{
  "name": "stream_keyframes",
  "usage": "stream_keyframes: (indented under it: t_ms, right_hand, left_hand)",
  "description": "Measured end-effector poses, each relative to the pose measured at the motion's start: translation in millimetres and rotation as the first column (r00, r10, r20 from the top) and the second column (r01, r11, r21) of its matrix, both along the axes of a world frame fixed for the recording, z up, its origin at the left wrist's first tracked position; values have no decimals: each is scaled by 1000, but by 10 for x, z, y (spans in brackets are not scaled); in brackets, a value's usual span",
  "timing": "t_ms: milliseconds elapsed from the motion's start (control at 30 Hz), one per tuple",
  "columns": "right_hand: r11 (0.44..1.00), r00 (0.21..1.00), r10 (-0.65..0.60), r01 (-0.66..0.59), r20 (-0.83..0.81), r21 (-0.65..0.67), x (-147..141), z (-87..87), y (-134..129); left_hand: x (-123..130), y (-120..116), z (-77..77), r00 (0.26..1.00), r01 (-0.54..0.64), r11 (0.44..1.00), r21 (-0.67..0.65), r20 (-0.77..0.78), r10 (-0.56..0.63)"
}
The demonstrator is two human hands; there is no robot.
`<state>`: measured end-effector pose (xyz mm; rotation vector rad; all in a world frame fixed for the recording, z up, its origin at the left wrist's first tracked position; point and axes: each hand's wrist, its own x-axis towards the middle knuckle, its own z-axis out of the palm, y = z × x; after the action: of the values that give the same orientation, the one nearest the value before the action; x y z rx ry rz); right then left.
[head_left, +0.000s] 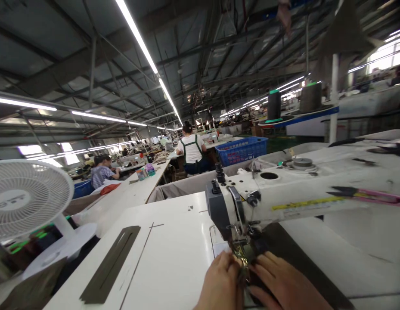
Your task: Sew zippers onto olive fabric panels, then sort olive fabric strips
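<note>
A white sewing machine (234, 211) stands in front of me, its needle and presser foot low over the table. My left hand (221, 280) is just left of the presser foot, with fingers bent and pressed together; what they hold is hidden. On the other side, my right hand (280, 277) lies with fingers stretched out at the edge of a dark olive fabric piece (293, 247), touching it. This fabric runs under the machine arm and out to the right. Fingertips and metal parts hide the stitching spot.
A stack of olive fabric strips (111, 265) lies on the white table (167, 254) at left, beside a white fan (28, 202). Pink-handled thread snips (367, 194) rest on the machine arm. Thread cones (274, 105), a blue crate (241, 150) and co-workers (191, 148) are further back.
</note>
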<state>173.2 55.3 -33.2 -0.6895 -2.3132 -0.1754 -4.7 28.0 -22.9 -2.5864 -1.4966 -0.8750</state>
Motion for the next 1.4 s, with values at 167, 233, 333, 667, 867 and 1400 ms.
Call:
stream_keyframes:
  t_ms: [167,233,333,667,867,1400]
  right_hand:
    - [953,990,-91,118,107,-279,-158,238,58]
    - [918,986,-46,106,163,-382,-177,336,80]
    - [901,992,11,47,130,-431,-135,400,146]
    - [779,997,-52,3,-60,-627,-33,198,420]
    - [754,995,-70,10,-66,-656,-7,225,456]
    - [813,906,-371,424,205,-401,-126,212,453]
  left_hand:
    - [38,-121,14,989,-35,996,-77,142,46]
    - [32,-114,-63,986,-42,997,-71,157,53]
    - [25,-75,-175,990,-30,998,-49,136,36]
    - [109,-120,27,987,-74,993,-92,-151,59]
    - [128,-184,111,996,-30,993,-111,-90,20]
    - [118,-189,224,984,160,987,-28,-73,-162]
